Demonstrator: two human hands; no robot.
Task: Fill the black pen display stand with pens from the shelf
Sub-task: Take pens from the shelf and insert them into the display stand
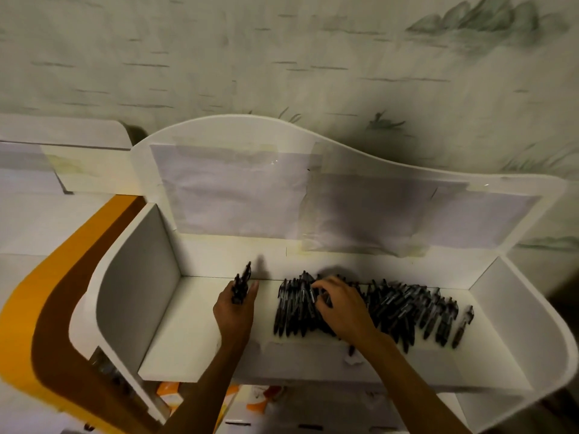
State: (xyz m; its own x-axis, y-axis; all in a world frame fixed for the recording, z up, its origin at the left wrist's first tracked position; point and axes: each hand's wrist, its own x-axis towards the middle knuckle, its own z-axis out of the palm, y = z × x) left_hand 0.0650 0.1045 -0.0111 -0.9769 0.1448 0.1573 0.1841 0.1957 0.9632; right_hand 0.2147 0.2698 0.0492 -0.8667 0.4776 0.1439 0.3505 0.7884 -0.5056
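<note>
Several black pens [404, 308] lie in a row along the back of a white shelf [188, 324]. My left hand [235, 305] holds a small bunch of black pens [242, 285] upright, left of the row. On the left part of the row, my right hand [340, 305] has its fingers curled onto the pens, pinching at one of them. One pen [463, 327] lies apart at the row's right end. No black display stand is in view.
The shelf has a tall curved white back panel [235, 133] with taped papers and side walls left and right. An orange and brown curved board [47, 308] stands to the left. Orange-and-white boxes [169, 393] sit on a lower level beneath the shelf.
</note>
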